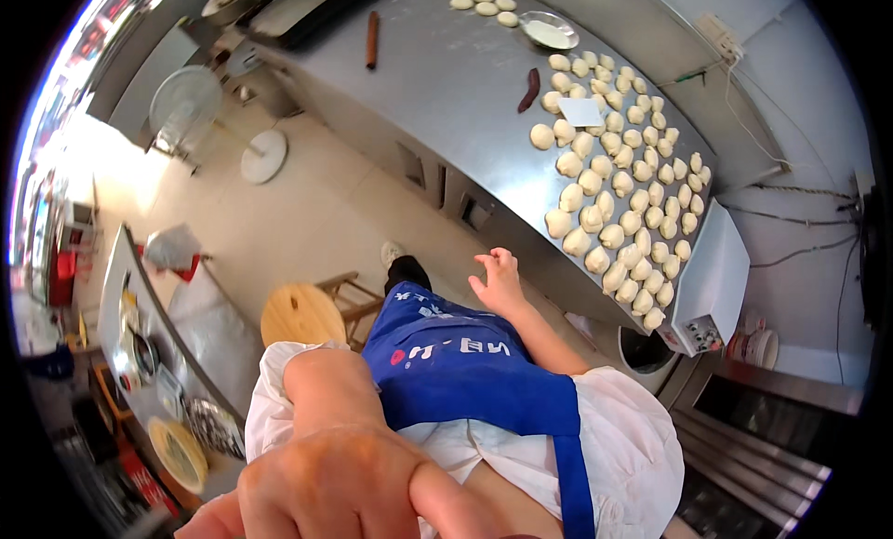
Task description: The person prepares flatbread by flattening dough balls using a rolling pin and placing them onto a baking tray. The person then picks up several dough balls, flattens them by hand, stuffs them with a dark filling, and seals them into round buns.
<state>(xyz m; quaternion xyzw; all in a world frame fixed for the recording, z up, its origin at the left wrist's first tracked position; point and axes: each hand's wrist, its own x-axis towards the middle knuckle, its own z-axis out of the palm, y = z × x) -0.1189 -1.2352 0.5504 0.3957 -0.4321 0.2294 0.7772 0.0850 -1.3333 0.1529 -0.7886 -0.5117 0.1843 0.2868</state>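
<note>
My left hand [330, 479] is raised very close to the camera at the lower edge. Its fingers bend out of the picture, so their tips and anything in them are hidden. My right hand [500, 280] hangs in the air beside the steel worktable, its fingers loosely curved and apart, holding nothing. Many pale dough pieces [639, 200] cover the table's right end, several with pinched tips. Among them lies a white flat scraper [581, 112]. To its left is a dark brown, sausage-shaped piece [529, 91]. A brown rolling pin [372, 40] lies farther left.
On the worktable [446, 93], a metal bowl [549, 30] of white contents stands near flat dough rounds [486, 9]. A wooden stool [302, 314] is at my left, before a second counter [139, 288]. A standing fan [186, 106] and a bin [646, 349] are on the floor.
</note>
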